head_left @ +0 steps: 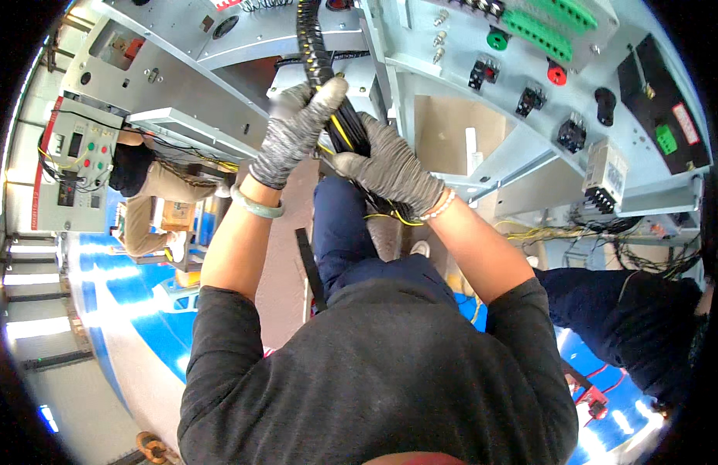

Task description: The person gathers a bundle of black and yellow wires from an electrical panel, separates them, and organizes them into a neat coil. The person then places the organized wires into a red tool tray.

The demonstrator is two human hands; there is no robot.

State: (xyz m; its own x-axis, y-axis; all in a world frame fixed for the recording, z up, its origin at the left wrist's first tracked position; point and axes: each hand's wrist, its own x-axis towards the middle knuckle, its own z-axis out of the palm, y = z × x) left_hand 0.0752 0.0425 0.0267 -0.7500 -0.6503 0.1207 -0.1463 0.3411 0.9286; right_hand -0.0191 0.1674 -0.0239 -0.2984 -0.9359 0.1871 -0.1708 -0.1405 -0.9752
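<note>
A thick bundle of black cables (348, 130) with a yellow wire among them runs down in front of me. Its upper stretch is covered by black spiral wrap (311, 43). Near the lower end of that wrap, my left hand (301, 128), in a grey knit glove, is closed on the bundle, thumb pointing up along it. Slightly lower and to the right, my right hand (391, 167), gloved alike, has its fingers curled round the loose cables. Below it the cable ends, some yellow, hang over my legs, partly hidden by the hand.
Metal cabinet frames surround me. A panel at the upper right carries green terminal blocks (538, 36), a red button (556, 74) and black switch blocks (531, 101). One person (146, 182) works at the left; another person's dark sleeve (614, 318) is close at my right.
</note>
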